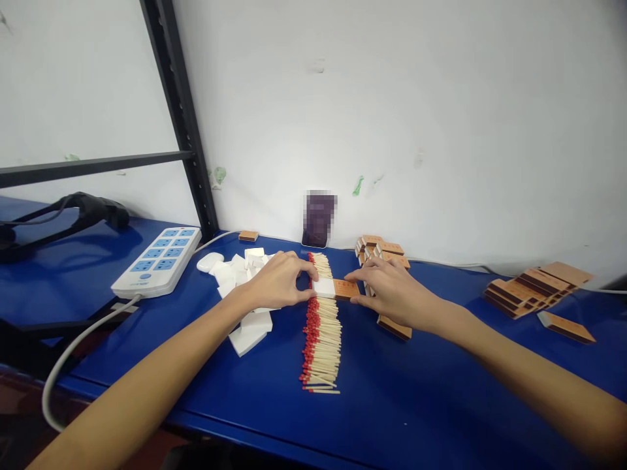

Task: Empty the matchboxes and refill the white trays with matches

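Your L hand (279, 281) had the left end of a white tray (323, 287) pinched btwn thumb & fingers, while your R hand (399, 294) gripped the right end of an orange sleeve (345, 290). Tray & sleeve met end to end — can't tell how far one sat inside the other — over the row of matches (324, 343), red heads on your left. Loose trays (251, 331) lay heaped by your L wrist, w/ a lone matchbox (248, 235) farther back. Stacked matchboxes (390, 249) stood just behind your R hand; flat sleeves (531, 287) lay piled well to the right on the blue table (416, 391). A power strip (183, 256) sat far left, & a phone (318, 219) leaned on the wall (441, 130).
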A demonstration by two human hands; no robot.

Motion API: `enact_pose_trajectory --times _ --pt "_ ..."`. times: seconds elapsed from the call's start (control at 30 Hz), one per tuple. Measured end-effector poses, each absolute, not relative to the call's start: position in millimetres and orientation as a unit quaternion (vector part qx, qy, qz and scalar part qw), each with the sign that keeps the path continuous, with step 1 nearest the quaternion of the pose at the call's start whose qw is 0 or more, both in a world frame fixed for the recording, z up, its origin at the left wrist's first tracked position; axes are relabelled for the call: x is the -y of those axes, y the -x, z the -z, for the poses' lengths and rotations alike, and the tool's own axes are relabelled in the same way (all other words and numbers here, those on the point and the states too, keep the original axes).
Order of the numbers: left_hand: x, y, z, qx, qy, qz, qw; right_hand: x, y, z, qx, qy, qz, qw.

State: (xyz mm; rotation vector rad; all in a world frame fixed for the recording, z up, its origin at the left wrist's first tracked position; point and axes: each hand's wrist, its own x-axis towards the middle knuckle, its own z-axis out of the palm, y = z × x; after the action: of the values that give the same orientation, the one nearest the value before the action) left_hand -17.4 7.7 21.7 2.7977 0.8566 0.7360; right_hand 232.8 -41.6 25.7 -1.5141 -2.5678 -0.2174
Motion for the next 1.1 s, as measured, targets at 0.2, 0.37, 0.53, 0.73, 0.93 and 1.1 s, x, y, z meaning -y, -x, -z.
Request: enact_pose_trajectory --times 0.2,0.37,0.53,0.73,0.93,1.1 --pt "-7.7 17.1 -21.1 -0.285 -0.926 -0.242 0.055 41.9 -237.7 -23.8 0.856 0.499 0.116 0.069" --pt "-7.5 17.4 -20.9 -0.3 -0.925 -0.225 0.06 42.2 -242.3 -22.8 0.86 0.49 0.13 0.06" --pt "-7.4 17.8 -22.2 -0.299 -0.925 -0.227 0.057 43.8 -246.1 -21.5 0.862 0.489 0.111 0.072" --pt "-8.8 18.2 -21.1 -0.296 -0.926 -0.224 0.064 46.7 -254.2 -42.2 0.829 0.517 0.064 0.203" --pt "-7.6 18.4 -23.9 -0.304 -0.925 -0.219 0.065 34.7 -287.0 -65.4 0.728 0.605 0.07 0.314" --pt "-5.3 18.5 -27.6 -0.304 -0.924 -0.219 0.069 11.9 -320.8 -50.0 0.725 0.625 0.074 0.279"
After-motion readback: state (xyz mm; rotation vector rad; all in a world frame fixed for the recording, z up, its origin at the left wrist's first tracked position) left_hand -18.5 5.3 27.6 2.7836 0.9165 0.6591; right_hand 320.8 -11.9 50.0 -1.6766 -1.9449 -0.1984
